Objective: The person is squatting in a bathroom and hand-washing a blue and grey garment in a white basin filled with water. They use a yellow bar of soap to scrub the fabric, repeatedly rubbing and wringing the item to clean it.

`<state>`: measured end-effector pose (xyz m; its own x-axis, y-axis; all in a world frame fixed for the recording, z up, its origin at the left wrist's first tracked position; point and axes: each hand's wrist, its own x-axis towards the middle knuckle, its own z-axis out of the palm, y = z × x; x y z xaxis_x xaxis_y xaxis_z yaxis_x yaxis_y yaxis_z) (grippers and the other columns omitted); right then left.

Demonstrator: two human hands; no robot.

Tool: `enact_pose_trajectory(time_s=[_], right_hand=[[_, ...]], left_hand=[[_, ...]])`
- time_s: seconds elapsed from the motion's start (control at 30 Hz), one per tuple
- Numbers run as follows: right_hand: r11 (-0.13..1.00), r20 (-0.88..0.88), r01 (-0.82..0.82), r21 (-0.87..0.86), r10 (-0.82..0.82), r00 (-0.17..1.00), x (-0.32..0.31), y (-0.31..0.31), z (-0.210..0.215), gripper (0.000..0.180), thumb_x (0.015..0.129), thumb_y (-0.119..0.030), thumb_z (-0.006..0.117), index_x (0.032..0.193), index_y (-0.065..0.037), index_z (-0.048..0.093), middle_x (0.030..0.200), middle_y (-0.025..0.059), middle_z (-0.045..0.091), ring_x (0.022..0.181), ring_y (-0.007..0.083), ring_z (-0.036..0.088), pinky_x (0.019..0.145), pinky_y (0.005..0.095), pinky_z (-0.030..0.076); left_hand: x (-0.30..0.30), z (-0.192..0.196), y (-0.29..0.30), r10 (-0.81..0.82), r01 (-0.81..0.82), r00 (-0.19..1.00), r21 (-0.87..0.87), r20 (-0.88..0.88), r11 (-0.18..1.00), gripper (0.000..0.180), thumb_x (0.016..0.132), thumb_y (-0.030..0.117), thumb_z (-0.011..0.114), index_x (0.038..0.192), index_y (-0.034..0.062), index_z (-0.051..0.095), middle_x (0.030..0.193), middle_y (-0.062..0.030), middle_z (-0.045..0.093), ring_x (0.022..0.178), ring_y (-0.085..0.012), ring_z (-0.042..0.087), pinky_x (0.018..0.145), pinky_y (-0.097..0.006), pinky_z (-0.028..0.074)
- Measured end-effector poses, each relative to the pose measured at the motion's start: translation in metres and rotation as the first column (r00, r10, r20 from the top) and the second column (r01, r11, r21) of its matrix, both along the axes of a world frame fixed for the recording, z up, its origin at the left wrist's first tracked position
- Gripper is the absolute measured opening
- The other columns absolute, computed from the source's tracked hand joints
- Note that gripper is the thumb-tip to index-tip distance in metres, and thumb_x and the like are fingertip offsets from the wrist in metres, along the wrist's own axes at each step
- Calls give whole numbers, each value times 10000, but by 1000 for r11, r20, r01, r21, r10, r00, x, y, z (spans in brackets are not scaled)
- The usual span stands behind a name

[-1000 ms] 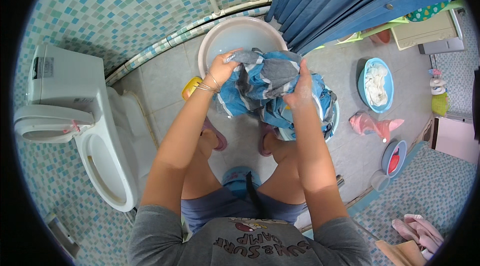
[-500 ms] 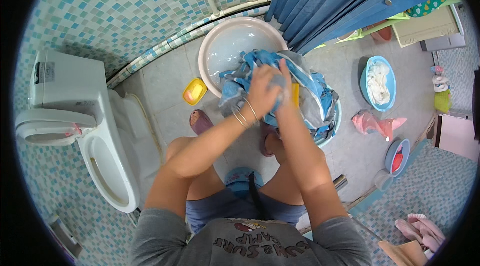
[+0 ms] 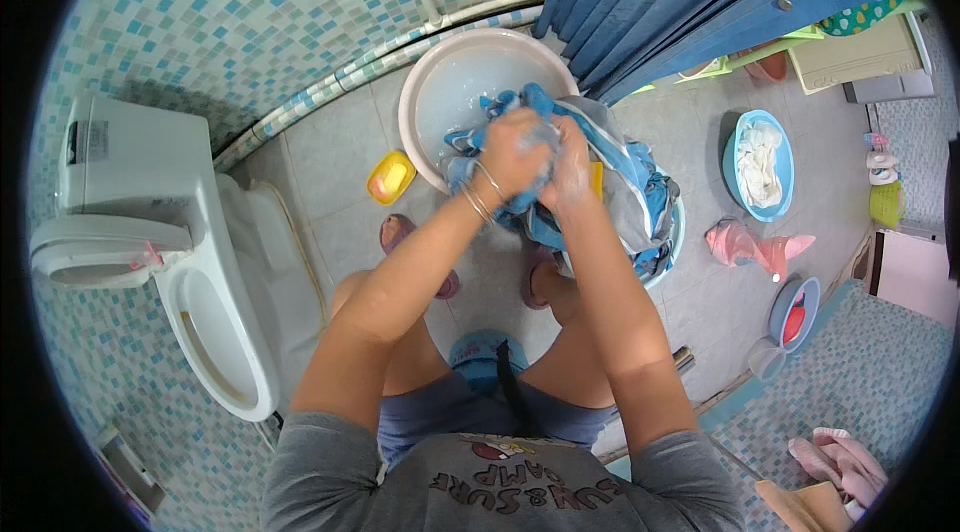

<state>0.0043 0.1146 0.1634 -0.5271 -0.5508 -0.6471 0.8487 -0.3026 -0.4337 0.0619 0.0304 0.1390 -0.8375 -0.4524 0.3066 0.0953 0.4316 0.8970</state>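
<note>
Both of my hands are closed on a wet, soapy blue and grey striped cloth (image 3: 632,172), bunched between them. My left hand (image 3: 516,150), with bangles at its wrist, wraps the bunched part from the left. Pressed against its other side is my right hand (image 3: 570,164). One end of the cloth hangs over the rim of a pale pink basin (image 3: 408,117) of water. The rest is heaped to the right over a light blue basin (image 3: 680,232). A yellow edge (image 3: 597,178) shows beside my right hand; most of it is hidden by the cloth.
A yellow soap dish (image 3: 388,178) lies left of my feet. The toilet (image 3: 220,332) stands at left, a blue curtain (image 3: 660,12) hangs at the upper right. On the right are a blue basin (image 3: 786,167) of white cloth, a pink plastic bag (image 3: 745,246) and a smaller basin (image 3: 812,307).
My left hand has shifted slightly left and toward me with the bunched cloth. My right hand's fingers, stretched upward before, now curl round the cloth.
</note>
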Motion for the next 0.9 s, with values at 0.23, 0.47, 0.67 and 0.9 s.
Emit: enact_pose_trajectory(time_s=[0.23, 0.47, 0.67, 0.9], right_hand=[[977, -224, 111, 183, -68, 972, -22, 22, 0, 274, 757, -147, 637, 986, -16, 560, 938, 105, 592, 860, 227, 576, 818, 362, 468], [951, -217, 286, 115, -257, 942, -29, 35, -16, 192, 761, -92, 611, 931, -28, 549, 925, 99, 592, 855, 239, 594, 806, 382, 491], [947, 142, 232, 221, -267, 953, -23, 28, -42, 251, 839, -190, 555, 1063, -77, 567, 1026, 113, 605, 910, 291, 602, 860, 463, 487], [980, 116, 105, -168, -86, 990, -11, 9, -90, 300, 910, -293, 489, 1080, -63, 577, 1024, 95, 625, 917, 252, 610, 843, 393, 503]], left_hand=[[11, -26, -64, -339, 400, 860, -91, 380, 912, 855, 642, 195, 723, 1361, -25, 318, 1264, -253, 470, 1190, -370, 450, 1000, -365, 367], [12, -45, -52, -84, 369, 356, -57, 931, 928, 868, 684, 325, 646, 1428, 77, 275, 1123, -283, 578, 1037, -391, 576, 909, -376, 454], [20, -55, -83, -31, -244, 930, 676, 367, 695, 511, 728, 101, 555, 1233, 22, 560, 1075, -126, 633, 946, -210, 610, 813, -291, 472], [-7, -28, 10, 87, -53, 974, -161, 210, 986, 509, 743, 214, 642, 1190, -9, 544, 1076, -218, 592, 894, -373, 603, 801, -384, 491]])
